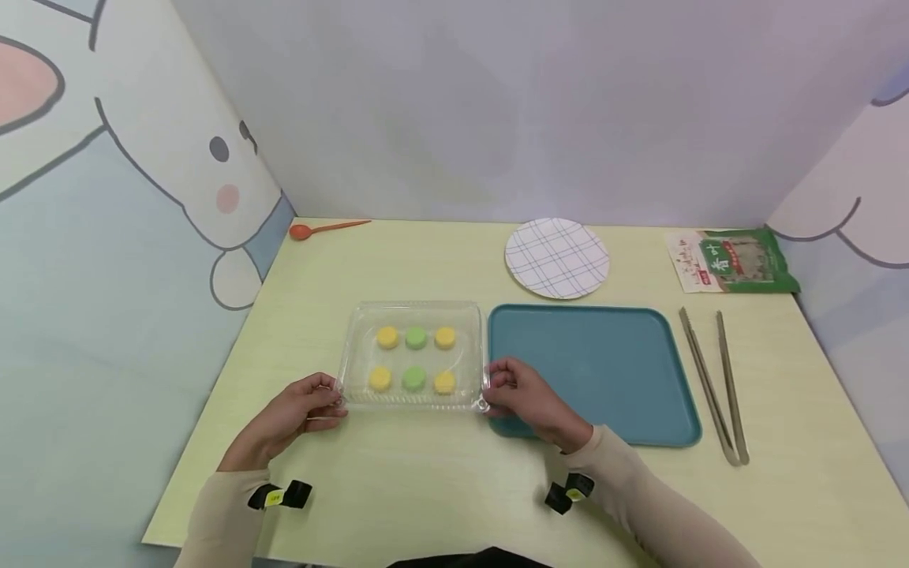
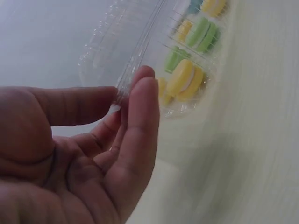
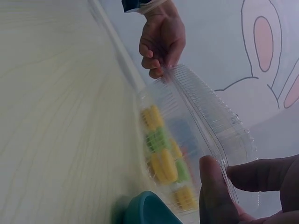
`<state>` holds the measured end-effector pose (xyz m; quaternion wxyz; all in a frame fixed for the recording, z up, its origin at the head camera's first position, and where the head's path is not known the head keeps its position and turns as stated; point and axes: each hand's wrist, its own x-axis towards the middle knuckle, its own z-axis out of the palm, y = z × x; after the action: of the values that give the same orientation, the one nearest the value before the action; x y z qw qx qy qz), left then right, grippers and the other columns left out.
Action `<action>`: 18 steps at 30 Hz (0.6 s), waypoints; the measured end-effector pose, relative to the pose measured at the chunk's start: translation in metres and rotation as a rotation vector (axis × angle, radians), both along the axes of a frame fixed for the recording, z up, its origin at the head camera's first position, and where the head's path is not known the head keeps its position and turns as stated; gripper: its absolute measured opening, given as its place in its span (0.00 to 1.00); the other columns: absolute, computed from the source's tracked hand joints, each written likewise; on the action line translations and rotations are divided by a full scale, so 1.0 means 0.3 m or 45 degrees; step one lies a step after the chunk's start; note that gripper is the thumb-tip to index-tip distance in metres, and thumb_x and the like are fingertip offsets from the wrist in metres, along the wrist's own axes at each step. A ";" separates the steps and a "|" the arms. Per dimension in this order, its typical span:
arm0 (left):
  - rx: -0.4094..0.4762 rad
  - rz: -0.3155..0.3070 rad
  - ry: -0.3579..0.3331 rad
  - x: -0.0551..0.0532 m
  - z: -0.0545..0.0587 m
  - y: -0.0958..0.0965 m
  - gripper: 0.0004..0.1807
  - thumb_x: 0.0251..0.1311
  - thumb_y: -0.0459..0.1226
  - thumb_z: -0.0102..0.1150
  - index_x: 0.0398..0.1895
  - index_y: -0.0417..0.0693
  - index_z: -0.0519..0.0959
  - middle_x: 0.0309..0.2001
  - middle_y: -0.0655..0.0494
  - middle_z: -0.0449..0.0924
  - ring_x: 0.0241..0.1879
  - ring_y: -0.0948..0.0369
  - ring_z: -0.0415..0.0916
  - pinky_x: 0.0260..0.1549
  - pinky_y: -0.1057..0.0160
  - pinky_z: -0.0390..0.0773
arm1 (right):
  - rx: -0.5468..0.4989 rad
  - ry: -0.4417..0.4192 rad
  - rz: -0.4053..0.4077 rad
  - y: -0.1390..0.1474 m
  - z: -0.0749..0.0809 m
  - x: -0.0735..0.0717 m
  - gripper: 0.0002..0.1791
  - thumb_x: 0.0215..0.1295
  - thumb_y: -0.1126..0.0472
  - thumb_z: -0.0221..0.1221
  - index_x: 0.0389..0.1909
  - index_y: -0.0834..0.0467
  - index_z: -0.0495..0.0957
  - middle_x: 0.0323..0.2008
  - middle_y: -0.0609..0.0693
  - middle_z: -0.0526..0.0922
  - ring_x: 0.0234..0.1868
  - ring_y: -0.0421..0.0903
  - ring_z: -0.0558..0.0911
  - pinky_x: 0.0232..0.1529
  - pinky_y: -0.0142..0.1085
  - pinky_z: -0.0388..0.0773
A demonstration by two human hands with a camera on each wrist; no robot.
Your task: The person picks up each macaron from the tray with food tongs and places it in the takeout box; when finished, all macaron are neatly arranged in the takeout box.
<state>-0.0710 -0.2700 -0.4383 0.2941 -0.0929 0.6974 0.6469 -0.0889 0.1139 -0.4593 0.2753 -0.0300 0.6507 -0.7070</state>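
A clear plastic clamshell box point(image 1: 426, 315) sits left of the blue tray, its lid down over several yellow macarons point(image 1: 387, 338) and green macarons point(image 1: 414, 379). With thumb and fingers my left hand point(image 1: 301, 410) pinches the rim at the box's near left corner. The left wrist view shows that thumb point(image 2: 79, 105) against the seam between lid and base. At the near right corner, my right hand point(image 1: 529, 398) pinches the rim likewise, and its thumb and finger point(image 3: 217, 191) show in the right wrist view. Whether the box touches the table is hard to tell.
To the right is the blue tray point(image 1: 589, 371), close beside the box. Metal tongs point(image 1: 720, 386) lie past it. Farther back are a checked round plate point(image 1: 557, 259), a green and white packet point(image 1: 735, 262) and a red spoon point(image 1: 319, 229). Walls bound the table.
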 end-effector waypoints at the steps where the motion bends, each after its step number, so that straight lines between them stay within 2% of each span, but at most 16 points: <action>1: -0.007 0.000 0.002 0.001 -0.001 0.000 0.07 0.76 0.34 0.49 0.47 0.37 0.70 0.39 0.50 0.78 0.41 0.61 0.83 0.43 0.61 0.82 | 0.002 0.001 0.004 0.000 0.000 0.000 0.21 0.67 0.73 0.59 0.57 0.73 0.64 0.38 0.55 0.73 0.37 0.47 0.80 0.43 0.47 0.84; 7: -0.027 -0.019 0.018 0.017 -0.015 -0.004 0.16 0.75 0.34 0.52 0.55 0.31 0.66 0.42 0.49 0.79 0.43 0.60 0.82 0.45 0.61 0.82 | 0.011 -0.025 0.027 0.002 -0.003 0.010 0.26 0.63 0.72 0.62 0.58 0.70 0.63 0.37 0.56 0.72 0.37 0.53 0.83 0.45 0.52 0.82; 13: 0.043 -0.032 0.084 0.015 -0.020 -0.003 0.15 0.74 0.33 0.52 0.55 0.29 0.65 0.39 0.50 0.79 0.41 0.60 0.83 0.46 0.61 0.82 | -0.014 -0.029 0.003 0.001 -0.002 0.012 0.25 0.62 0.74 0.61 0.58 0.72 0.62 0.36 0.56 0.71 0.35 0.52 0.83 0.45 0.52 0.82; 18: 0.026 -0.041 0.075 0.015 -0.017 -0.002 0.17 0.75 0.32 0.52 0.57 0.27 0.64 0.40 0.50 0.80 0.42 0.60 0.82 0.46 0.61 0.82 | -0.004 -0.036 0.006 0.001 0.002 0.016 0.26 0.63 0.73 0.62 0.59 0.72 0.62 0.37 0.57 0.71 0.36 0.54 0.83 0.46 0.52 0.82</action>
<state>-0.0664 -0.2706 -0.4435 0.2845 -0.0596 0.7006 0.6517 -0.0842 0.1141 -0.4586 0.2861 -0.0221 0.6457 -0.7076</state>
